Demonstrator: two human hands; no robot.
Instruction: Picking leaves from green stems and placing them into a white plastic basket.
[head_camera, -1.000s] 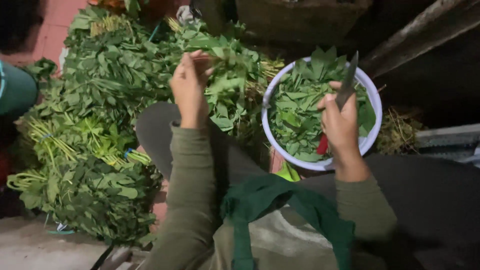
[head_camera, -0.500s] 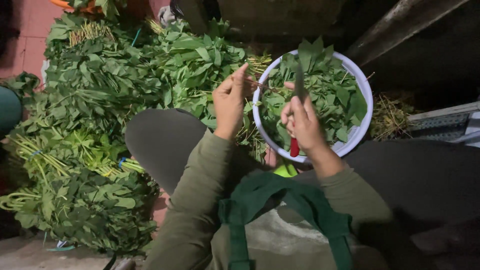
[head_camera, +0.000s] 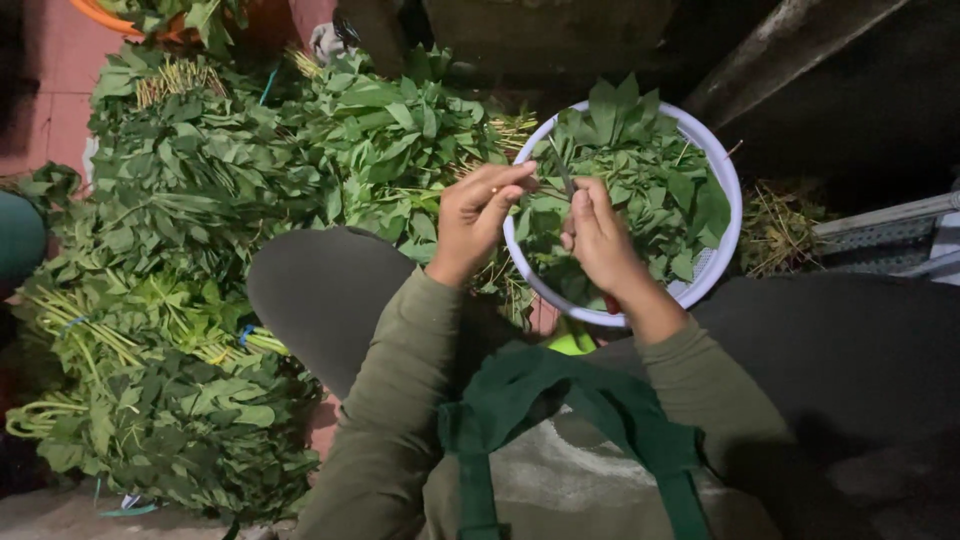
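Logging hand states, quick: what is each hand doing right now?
Left hand: fingers pinched on a thin green stem over the white bowl.
Right hand: closed around a knife.

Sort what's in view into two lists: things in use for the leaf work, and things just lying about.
In use:
- left hand, pinching a stem
- right hand, holding a knife
- white bowl of cut leaves
- leafy bundles beside the knee

Lying about:
- orange tub, top left
- dry straw right of the bowl
- metal frame, far right
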